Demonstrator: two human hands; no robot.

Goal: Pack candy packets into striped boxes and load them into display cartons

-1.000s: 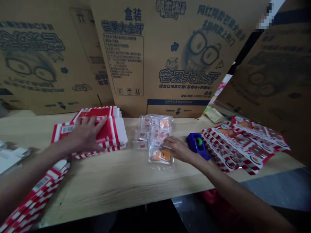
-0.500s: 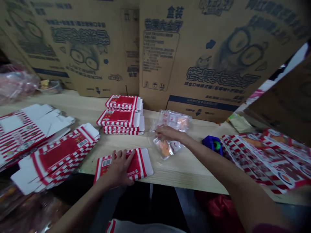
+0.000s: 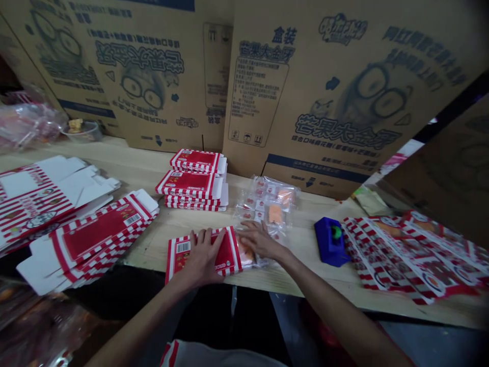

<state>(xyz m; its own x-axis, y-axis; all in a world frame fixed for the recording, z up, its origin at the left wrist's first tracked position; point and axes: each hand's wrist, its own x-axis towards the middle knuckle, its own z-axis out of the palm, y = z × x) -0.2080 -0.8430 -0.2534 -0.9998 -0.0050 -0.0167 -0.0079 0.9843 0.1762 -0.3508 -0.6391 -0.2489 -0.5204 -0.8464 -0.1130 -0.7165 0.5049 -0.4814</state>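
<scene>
My left hand (image 3: pixel 203 257) lies over a flat red-and-white striped carton (image 3: pixel 184 250), gripping it with fingers on top and the thumb by its near edge. At the carton's right end, my right hand (image 3: pixel 260 239) holds a clear packet (image 3: pixel 248 256) with an orange piece inside. The packet sits against or partly within that end; the exact depth is hidden. Just beyond the right hand lie more clear packets (image 3: pixel 274 214) with orange pieces. A stack of red cartons (image 3: pixel 187 183) stands behind the left hand.
Unfilled-looking flat cartons (image 3: pixel 95 234) and white-flapped ones (image 3: pixel 42 199) lie left. A blue tape dispenser (image 3: pixel 329 244) and striped printed packs (image 3: pixel 405 260) are right. Large cardboard boxes (image 3: pixel 252 127) wall the table's back. A small plastic tub (image 3: pixel 86 133) stands far left.
My right hand has drawn a clear packet toward me, up to the carton's right end. My left hand and the carton have shifted slightly right, and the white end flap no longer shows.
</scene>
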